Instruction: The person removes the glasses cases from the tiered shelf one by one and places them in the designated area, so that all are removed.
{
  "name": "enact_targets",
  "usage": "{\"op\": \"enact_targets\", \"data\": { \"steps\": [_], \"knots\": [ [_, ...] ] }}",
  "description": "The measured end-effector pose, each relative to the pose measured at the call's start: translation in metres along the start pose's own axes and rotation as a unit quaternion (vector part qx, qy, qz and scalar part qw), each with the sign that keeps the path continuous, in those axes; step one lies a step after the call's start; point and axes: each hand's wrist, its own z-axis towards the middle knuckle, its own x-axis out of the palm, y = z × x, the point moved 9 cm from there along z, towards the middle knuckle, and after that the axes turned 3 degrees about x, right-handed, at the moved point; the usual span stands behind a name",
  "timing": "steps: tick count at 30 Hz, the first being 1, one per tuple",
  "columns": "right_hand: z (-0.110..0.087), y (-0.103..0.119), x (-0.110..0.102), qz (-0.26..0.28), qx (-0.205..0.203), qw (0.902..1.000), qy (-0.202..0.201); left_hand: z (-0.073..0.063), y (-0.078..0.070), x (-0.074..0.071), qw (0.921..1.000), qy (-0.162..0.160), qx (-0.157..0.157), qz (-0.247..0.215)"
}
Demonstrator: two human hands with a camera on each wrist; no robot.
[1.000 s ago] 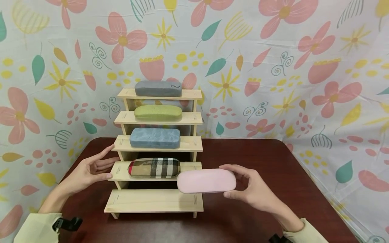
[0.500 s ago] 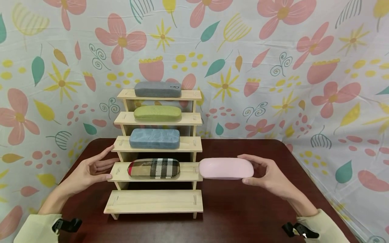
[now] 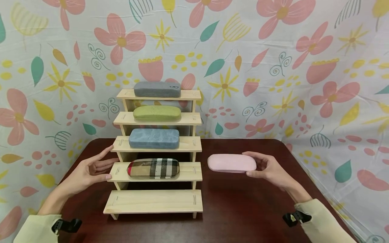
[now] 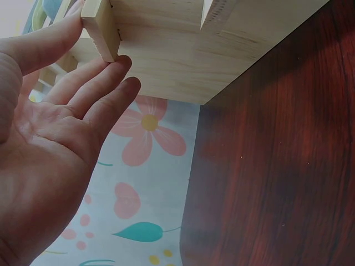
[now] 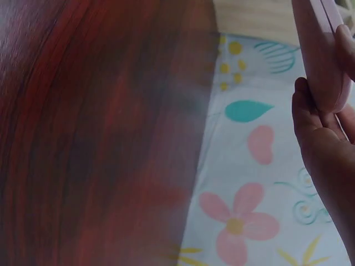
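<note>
A pink glasses case (image 3: pixel 232 162) is held lengthwise by my right hand (image 3: pixel 267 170), which pinches its right end between thumb and fingers. The case is to the right of a stepped wooden display rack (image 3: pixel 153 201). In the right wrist view, the closed case (image 5: pixel 321 55) shows its seam and my fingers at its lower end. My left hand (image 3: pixel 91 168) rests against the rack's left side, with straight fingers touching the shelf ends. The left wrist view shows the fingertips at the end of a board (image 4: pixel 102 30).
Up the rack sit a plaid glasses case (image 3: pixel 153 168), a blue case (image 3: pixel 154 138), a green case (image 3: pixel 157 113) and a grey case (image 3: pixel 157 89). The lowest shelf is bare wood. A dark red table (image 3: pixel 243 209) lies beneath, with a flowered cloth (image 3: pixel 231 67) behind.
My right hand has carried the pink case rightward and away from the rack, off the right end of the lower shelves. The left hand has stayed on the rack.
</note>
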Motion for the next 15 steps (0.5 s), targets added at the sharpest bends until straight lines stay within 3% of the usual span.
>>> {"op": "enact_targets", "data": {
  "steps": [15],
  "knots": [
    [0.022,-0.054,-0.003,-0.019,0.049,0.9986,0.002,-0.001,0.001,-0.002,1.0,-0.004,-0.003,-0.003]
  ]
}}
